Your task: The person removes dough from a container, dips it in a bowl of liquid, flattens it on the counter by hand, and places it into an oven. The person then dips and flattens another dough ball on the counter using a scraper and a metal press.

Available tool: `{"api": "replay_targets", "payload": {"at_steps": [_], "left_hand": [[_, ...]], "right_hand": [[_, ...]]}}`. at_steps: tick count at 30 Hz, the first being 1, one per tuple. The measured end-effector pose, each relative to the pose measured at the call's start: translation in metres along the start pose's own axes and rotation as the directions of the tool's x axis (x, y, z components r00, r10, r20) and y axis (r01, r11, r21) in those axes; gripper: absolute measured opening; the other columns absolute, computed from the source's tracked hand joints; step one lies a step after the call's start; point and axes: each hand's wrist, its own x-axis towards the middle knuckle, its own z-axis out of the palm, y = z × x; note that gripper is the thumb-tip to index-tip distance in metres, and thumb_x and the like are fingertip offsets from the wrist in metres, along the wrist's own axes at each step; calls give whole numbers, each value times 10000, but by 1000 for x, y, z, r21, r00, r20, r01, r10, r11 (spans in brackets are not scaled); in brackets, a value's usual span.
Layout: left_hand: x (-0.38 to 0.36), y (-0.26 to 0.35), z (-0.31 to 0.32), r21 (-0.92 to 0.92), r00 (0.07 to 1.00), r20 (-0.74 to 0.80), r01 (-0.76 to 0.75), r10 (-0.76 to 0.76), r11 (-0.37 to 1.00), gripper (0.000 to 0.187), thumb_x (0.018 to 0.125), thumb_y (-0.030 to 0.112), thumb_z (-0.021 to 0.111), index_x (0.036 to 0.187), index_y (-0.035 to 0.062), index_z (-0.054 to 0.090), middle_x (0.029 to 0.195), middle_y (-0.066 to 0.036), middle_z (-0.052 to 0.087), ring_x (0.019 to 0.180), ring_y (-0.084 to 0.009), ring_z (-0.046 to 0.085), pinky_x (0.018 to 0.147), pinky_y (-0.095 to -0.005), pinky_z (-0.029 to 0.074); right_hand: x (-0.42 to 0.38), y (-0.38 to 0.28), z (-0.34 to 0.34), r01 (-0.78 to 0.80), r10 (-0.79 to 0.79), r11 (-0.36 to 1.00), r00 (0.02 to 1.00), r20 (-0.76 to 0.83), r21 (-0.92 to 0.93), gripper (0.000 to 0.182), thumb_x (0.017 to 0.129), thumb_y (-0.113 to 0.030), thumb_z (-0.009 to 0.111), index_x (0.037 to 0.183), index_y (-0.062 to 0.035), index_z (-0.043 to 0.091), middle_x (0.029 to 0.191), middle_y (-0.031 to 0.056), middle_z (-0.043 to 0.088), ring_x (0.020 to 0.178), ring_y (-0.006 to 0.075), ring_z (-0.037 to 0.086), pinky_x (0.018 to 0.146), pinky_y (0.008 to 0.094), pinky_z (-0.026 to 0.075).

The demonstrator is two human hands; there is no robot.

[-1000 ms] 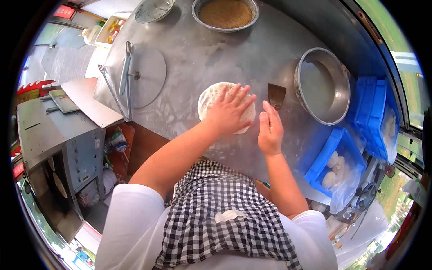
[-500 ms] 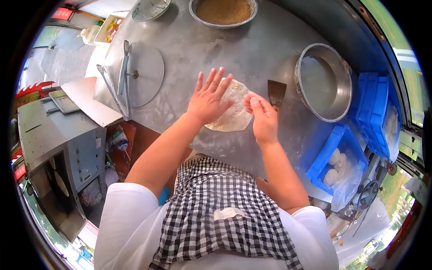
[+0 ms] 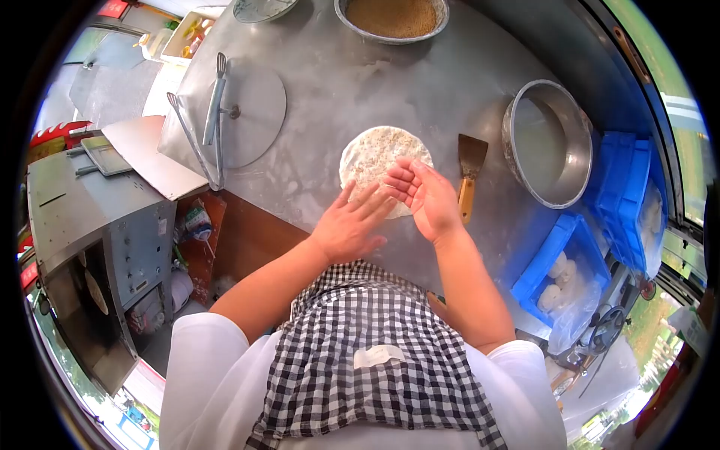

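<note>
A round, flat piece of dough [image 3: 375, 150] with a speckled top lies on the metal worktable [image 3: 322, 97]. My left hand [image 3: 351, 226] is at its near edge, palm down with the fingers stretched out. At the near right side of the dough is my right hand [image 3: 427, 196], turned on its side and slightly cupped. I see nothing held in either hand. The fingers partly cover the near part of the dough, and whether they touch it I cannot tell. Right of the dough lies a scraper [image 3: 472, 156] with a wooden handle.
A metal basin of cloudy liquid [image 3: 540, 146] stands on the right. Brown powder fills a bowl [image 3: 391, 16] at the back. On the left, whisks [image 3: 214, 112] rest over a round metal lid [image 3: 259, 120]. A blue crate [image 3: 536, 281] holds dough balls [image 3: 559, 289].
My left hand has drawn back off the dough toward me. My right hand has gone from a pinch at the dough's right edge to a looser, cupped shape. More dough shows.
</note>
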Motion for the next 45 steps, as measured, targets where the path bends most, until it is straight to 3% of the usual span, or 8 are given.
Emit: {"api": "replay_targets", "payload": {"at_steps": [3, 8, 11, 12, 17, 25, 34, 45], "left_hand": [[1, -19, -5, 8, 988, 12, 154, -154, 988, 846, 972, 517, 638, 1664, 149, 322, 1736, -70, 301, 1625, -246, 213, 1326, -563, 72], [-3, -32, -19, 76, 979, 19, 201, -203, 977, 853, 970, 503, 647, 1666, 139, 314, 1746, -101, 269, 1629, -265, 202, 1324, -559, 59], [2, -36, -24, 95, 975, 23, 220, -223, 971, 862, 967, 500, 653, 1667, 132, 309, 1746, -120, 262, 1630, -284, 195, 1322, -561, 53], [2, -34, -27, 82, 969, -12, 247, -246, 966, 864, 965, 497, 655, 1667, 130, 309, 1746, -130, 258, 1630, -291, 193, 1321, -562, 53], [-1, -51, -28, -14, 914, -149, 380, -377, 925, 817, 970, 427, 662, 1644, 87, 351, 1731, -197, 266, 1620, -361, 203, 1312, -575, 73], [-13, -105, -18, -81, 813, -282, 509, -509, 857, 686, 1025, 363, 605, 1609, 62, 407, 1715, -177, 314, 1608, -354, 238, 1312, -550, 133], [-10, -119, 7, -18, 751, -467, 520, -467, 854, 628, 1004, 272, 619, 1584, 91, 460, 1687, -133, 391, 1584, -332, 309, 1310, -517, 187], [-6, -116, -2, -62, 735, -497, 501, -462, 863, 584, 994, 236, 620, 1545, 76, 513, 1649, -143, 450, 1550, -346, 375, 1295, -512, 235]], "right_hand": [[18, 11, -12, -53, 50, 998, 995, -81, -27, 372, 1114, -262, 539, 1307, 52, 588, 1183, 152, 695, 1103, 247, 698, 981, 387, 586], [5, -1, 2, -50, 50, 999, 999, 16, -12, 371, 1105, -249, 559, 1328, 46, 596, 1210, 152, 696, 1117, 246, 694, 976, 384, 575], [4, 0, -7, -34, 13, 977, 995, -103, -208, 376, 1102, -234, 564, 1355, 44, 595, 1222, 149, 696, 1121, 240, 692, 968, 376, 573], [-6, -12, -1, -16, -3, 986, 993, -118, -165, 360, 1089, -259, 609, 1310, 23, 646, 1176, 124, 713, 1050, 200, 694, 902, 334, 579], [-31, -59, -22, 231, -259, 956, 953, -154, -181, 339, 1086, -235, 615, 1310, 16, 652, 1125, 107, 729, 999, 199, 714, 902, 339, 591], [-55, -134, -76, 494, -526, 850, 789, -317, -181, 296, 1079, -210, 627, 1297, -14, 667, 1087, 95, 738, 970, 198, 723, 889, 357, 604], [-26, -175, -85, 510, -569, 822, 754, -328, -252, 274, 1075, -206, 634, 1276, -24, 673, 1088, 78, 735, 959, 181, 714, 878, 343, 600], [25, -198, -55, 519, -594, 797, 767, -245, -308, 288, 1066, -174, 651, 1295, 1, 658, 1097, 95, 729, 965, 186, 714, 892, 353, 606]]}}
